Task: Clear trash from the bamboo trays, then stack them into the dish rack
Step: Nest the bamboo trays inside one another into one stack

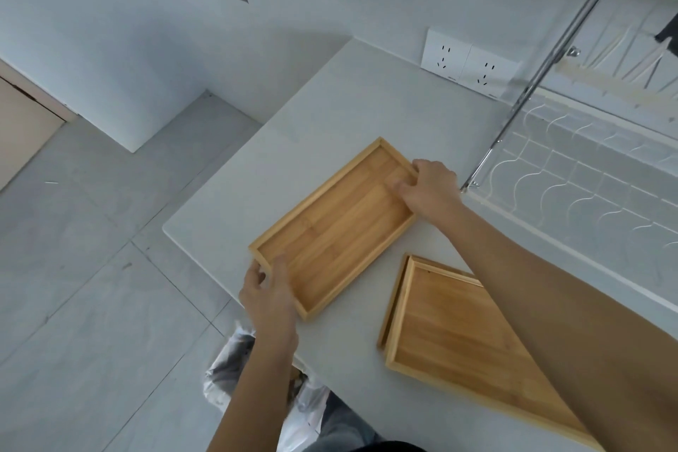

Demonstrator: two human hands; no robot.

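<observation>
Both hands on one tray

The left hand (269, 292) grips the near corner of a tray (341, 227) lying on the worktop (330, 114); the right hand (427, 187) grips its far end. A second tray (458, 334) lies just beside, left of the rack (572, 176)

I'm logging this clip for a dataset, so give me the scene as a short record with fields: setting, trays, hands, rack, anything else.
setting: white counter beside a wall with sockets
held tray: empty, no trash visible, flat on the counter
left hand: grips the tray's near end
right hand: grips the tray's far end
other trays: a stack nearer the person, partly hidden by the right arm
dish rack: right of the trays, no trays in it
bag: below the counter edge
</observation>
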